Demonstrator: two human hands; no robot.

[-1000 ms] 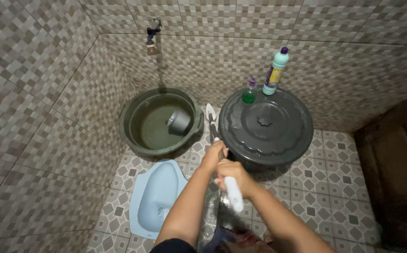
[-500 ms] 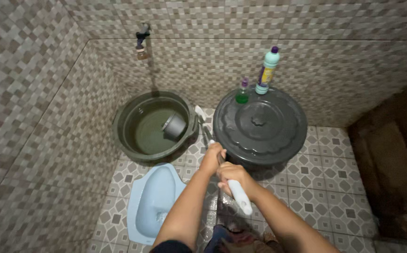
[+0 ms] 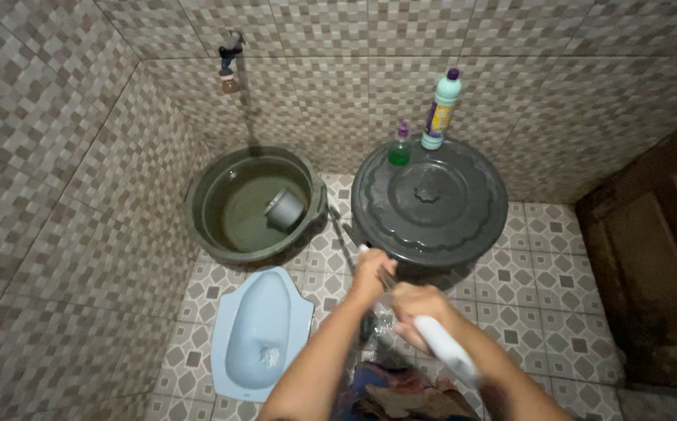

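Both my hands grip a long floor brush (image 3: 445, 352) with a white handle. My left hand (image 3: 373, 273) holds the shaft further forward; my right hand (image 3: 418, 312) holds the white grip closer to me. The dark shaft runs up and left to the brush head (image 3: 337, 222), which lies low on the patterned floor tiles between the green basin (image 3: 198, 222) and the dark lidded barrel (image 3: 429, 204). The head is dim and hard to make out.
A grey scoop (image 3: 284, 207) floats in the basin's water under a wall tap (image 3: 229, 58). A small green bottle (image 3: 399, 148) and a tall teal bottle (image 3: 440, 109) stand on the barrel lid. A blue squat toilet (image 3: 260, 331) lies lower left, a dark door (image 3: 650, 265) right.
Both hands have drawn the brush back toward me and to the right. The brush head has slid nearer along the floor between basin and barrel.
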